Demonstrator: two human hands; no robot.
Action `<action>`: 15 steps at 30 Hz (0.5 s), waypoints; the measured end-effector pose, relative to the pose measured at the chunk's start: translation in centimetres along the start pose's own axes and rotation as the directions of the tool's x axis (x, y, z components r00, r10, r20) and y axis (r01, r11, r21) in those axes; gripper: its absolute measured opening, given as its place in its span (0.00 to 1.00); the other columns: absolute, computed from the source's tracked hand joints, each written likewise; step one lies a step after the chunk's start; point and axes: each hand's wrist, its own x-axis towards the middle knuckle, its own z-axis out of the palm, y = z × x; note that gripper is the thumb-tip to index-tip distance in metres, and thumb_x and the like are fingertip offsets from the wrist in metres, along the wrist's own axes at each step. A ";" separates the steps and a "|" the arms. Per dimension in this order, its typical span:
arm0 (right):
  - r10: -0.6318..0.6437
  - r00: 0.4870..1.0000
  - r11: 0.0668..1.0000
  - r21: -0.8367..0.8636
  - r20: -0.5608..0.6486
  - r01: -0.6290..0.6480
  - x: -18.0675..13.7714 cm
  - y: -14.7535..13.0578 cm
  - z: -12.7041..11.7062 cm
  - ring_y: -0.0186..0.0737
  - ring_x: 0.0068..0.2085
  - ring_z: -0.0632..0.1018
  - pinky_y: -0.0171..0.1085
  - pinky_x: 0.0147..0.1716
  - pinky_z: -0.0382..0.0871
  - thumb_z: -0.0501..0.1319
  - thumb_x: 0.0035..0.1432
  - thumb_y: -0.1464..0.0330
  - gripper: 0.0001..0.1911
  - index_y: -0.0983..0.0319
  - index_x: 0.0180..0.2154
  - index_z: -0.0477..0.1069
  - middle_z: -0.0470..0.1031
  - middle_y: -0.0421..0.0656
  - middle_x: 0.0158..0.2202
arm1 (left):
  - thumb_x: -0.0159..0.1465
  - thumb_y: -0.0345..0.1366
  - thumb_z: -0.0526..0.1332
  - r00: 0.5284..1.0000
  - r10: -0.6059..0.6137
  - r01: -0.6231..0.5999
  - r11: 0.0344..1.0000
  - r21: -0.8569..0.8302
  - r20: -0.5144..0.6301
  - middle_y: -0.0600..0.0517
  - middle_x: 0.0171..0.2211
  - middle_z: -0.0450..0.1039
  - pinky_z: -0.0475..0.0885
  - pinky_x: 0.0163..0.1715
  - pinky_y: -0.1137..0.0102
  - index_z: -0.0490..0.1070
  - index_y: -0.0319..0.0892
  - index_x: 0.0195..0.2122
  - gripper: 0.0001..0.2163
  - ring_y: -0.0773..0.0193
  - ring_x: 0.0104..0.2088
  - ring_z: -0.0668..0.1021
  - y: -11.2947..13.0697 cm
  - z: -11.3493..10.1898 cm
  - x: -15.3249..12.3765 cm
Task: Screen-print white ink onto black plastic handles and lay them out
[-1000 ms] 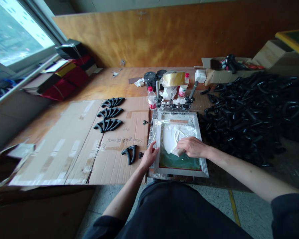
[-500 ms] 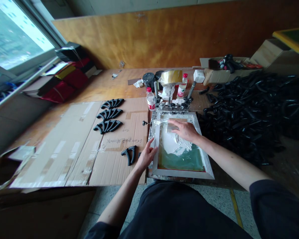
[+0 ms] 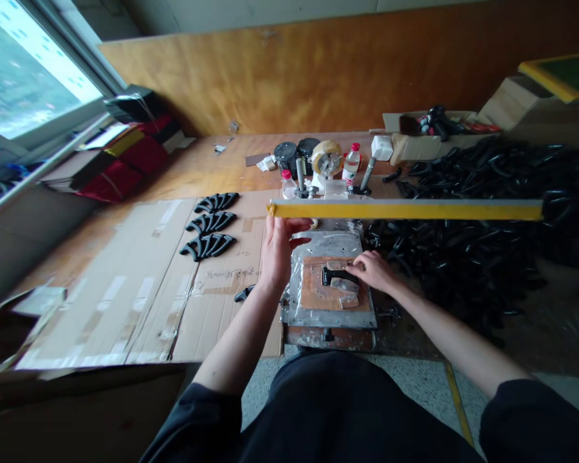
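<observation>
My left hand (image 3: pixel 277 254) is at the left corner of the raised screen-printing frame (image 3: pixel 405 210), its fingers under the edge and holding it up. The frame is seen almost edge-on, so its mesh is hidden. Below it, a black curved plastic handle (image 3: pixel 340 277) lies on a brown wooden block (image 3: pixel 313 299) fixed to a grey metal base plate (image 3: pixel 296 318). At the handle's right end, the fingers of my right hand (image 3: pixel 374 270) are closed on it. Another black handle (image 3: pixel 244 293) on the cardboard is partly hidden behind my left forearm.
Three rows of black handles (image 3: pixel 208 246) lie on flattened cardboard (image 3: pixel 139 257) at left. A large heap of black handles (image 3: pixel 463 238) covers the right side. Behind the press stand a red-capped bottle (image 3: pixel 351 164), black tubs (image 3: pixel 285 157) and a tape roll (image 3: pixel 326 159).
The screen frame has swung up off the base, uncovering the wooden block and the handle on it. My left hand rose with the frame; my right hand moved down from over the screen to the handle.
</observation>
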 end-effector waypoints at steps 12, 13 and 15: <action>-0.325 0.944 0.937 0.153 0.062 0.313 -4.6 -5.5 1.9 0.39 0.44 0.74 0.37 0.43 0.67 0.51 0.64 0.76 0.13 0.60 0.38 0.73 0.76 0.43 0.39 | 0.60 0.53 0.60 0.733 -0.675 0.674 0.738 -0.049 -0.089 0.43 0.40 0.78 0.75 0.26 0.70 0.69 0.39 0.40 0.21 0.62 0.30 0.80 -11.8 -5.9 -10.9; -0.279 0.960 0.954 0.121 0.027 0.274 -4.6 -3.0 1.8 0.39 0.45 0.74 0.37 0.44 0.68 0.50 0.63 0.78 0.16 0.59 0.40 0.74 0.77 0.44 0.41 | 0.60 0.54 0.59 0.752 -0.634 0.649 0.760 0.032 -0.184 0.44 0.38 0.78 0.74 0.24 0.71 0.69 0.39 0.41 0.21 0.64 0.26 0.79 -11.7 -8.3 -10.6; -0.213 0.977 0.977 -0.001 0.010 0.213 -5.1 3.0 1.8 0.42 0.47 0.74 0.41 0.46 0.69 0.49 0.59 0.80 0.20 0.58 0.39 0.77 0.77 0.45 0.43 | 0.62 0.56 0.53 0.737 -0.548 0.655 0.723 0.217 -0.395 0.45 0.33 0.78 0.73 0.23 0.71 0.69 0.38 0.38 0.23 0.66 0.22 0.78 -11.5 -13.6 -9.8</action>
